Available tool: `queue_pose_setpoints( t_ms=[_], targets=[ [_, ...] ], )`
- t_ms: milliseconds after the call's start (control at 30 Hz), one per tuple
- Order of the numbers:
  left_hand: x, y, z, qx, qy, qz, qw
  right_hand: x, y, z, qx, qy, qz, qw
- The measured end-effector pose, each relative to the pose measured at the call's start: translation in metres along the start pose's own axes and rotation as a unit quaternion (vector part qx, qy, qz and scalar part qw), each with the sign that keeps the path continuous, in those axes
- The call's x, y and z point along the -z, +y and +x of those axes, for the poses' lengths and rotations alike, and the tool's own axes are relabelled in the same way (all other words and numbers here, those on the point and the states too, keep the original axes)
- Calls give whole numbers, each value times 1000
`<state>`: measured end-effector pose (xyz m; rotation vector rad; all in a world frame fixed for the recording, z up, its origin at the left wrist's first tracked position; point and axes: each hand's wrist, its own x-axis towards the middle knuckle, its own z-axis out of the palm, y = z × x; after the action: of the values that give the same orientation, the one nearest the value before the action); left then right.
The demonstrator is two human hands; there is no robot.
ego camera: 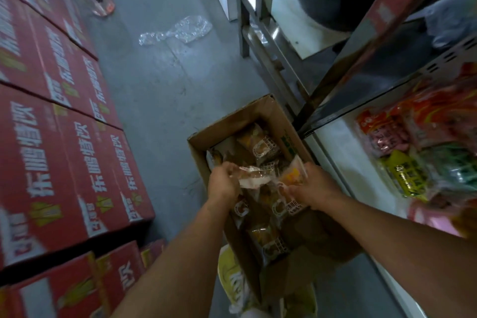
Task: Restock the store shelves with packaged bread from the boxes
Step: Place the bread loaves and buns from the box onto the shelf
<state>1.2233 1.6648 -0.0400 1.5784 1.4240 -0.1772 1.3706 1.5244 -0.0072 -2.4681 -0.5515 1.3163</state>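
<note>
A: Hands?
B: Left hand (223, 183) grasps a clear bread packet (254, 177); right hand (313, 187) grasps an orange-filled packet (293, 175). Both packets held over the open cardboard box (265, 108).
A: Other stock?
B: More packets (263, 147) in the box beyond and under the hands. Shelf (343, 142) right of right hand; red cartons (77, 157) left of left hand.

Your fingers sit low inside open cardboard box (260, 116); only way out is straight up. Box walls hem both sides of fingers. Beyond left wall, bare concrete floor (160, 90), then stacked red cartons (64, 137). Right of fingers, shelf edge (361, 100) juts just beside box; snack packets (413, 152) crowd shelf behind it.
</note>
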Motion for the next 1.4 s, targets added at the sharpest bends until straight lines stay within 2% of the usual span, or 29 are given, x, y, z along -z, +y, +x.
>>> queue_pose_setpoints(
  t_ms=[133,267,300,367,433,500,567,633,767,900,1000,1133,1233,1400],
  targets=[
    [-4,-11,-3,76,-30,-67,994,3,-3,-15,-7,-15,-2,1000],
    [-31,-29,16,96,-43,-114,988,-20,10,8,2,-2,-39,999],
    [-37,-33,21,78,-37,-100,991,-26,14,15,5,3,-47,999],
    [-48,-37,32,-2,-9,25,1000,-35,21,30,1,7,-65,998],
    [-55,-35,46,-113,20,152,982,-43,28,45,-9,13,-65,998],
    [-64,-29,68,-171,7,204,964,-51,35,58,-1,19,-35,999],
    [-75,-24,95,-148,-34,195,969,-56,43,71,10,27,2,1000],
    [-85,-18,116,-104,-65,138,983,-58,47,81,18,29,34,999],
    [-93,-17,126,-106,-31,160,981,-59,55,93,11,19,89,996],
    [-78,-15,94,-102,-8,55,993,-57,57,77,-27,21,176,984],
    [-59,-9,60,-40,-68,-59,995,-48,47,53,-54,26,238,969],
    [-28,4,8,66,-112,-160,979,-21,19,8,-45,6,291,956],
    [3,19,-35,88,-86,-191,974,9,-8,-34,-33,-9,330,943],
    [58,59,-109,116,-91,-351,925,66,-50,-110,5,-24,365,931]
  ],
)
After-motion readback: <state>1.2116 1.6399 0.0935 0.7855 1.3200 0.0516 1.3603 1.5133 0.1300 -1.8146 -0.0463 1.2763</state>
